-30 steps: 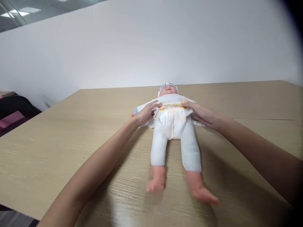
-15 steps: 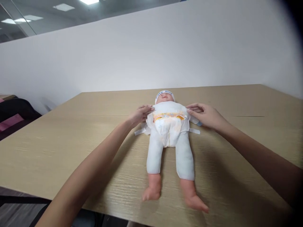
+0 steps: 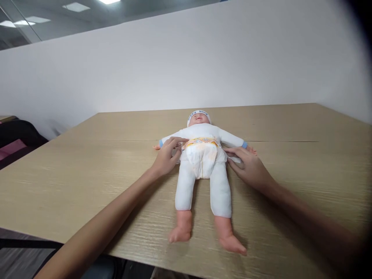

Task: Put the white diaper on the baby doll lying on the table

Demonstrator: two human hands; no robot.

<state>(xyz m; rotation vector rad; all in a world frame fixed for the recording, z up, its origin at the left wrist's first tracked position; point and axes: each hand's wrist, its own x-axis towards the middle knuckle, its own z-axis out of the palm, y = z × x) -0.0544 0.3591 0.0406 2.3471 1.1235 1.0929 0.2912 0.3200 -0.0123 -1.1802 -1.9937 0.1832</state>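
Observation:
A baby doll lies on its back with its feet towards me, in a white suit with blue cuffs and a white headband with blue lettering. Around its hips is a white diaper with an orange patterned waistband. My left hand rests at the diaper's left edge, index finger stretched onto the waistband, thumb apart. On the opposite side my right hand has its fingertips at the diaper's edge. A white side tab shows between its parted thumb and fingers. The left tab is mostly hidden behind my left hand.
The doll lies on a wide wooden table with a seam across it. A white partition rises behind the table. At the far left stands a dark chair with something pink on it. The table's front edge runs close below the doll's feet.
Both hands have moved down from beside the doll's chest to the sides of the diaper. The doll's arms now show stretched out sideways, and the diaper's front sits lower and flatter.

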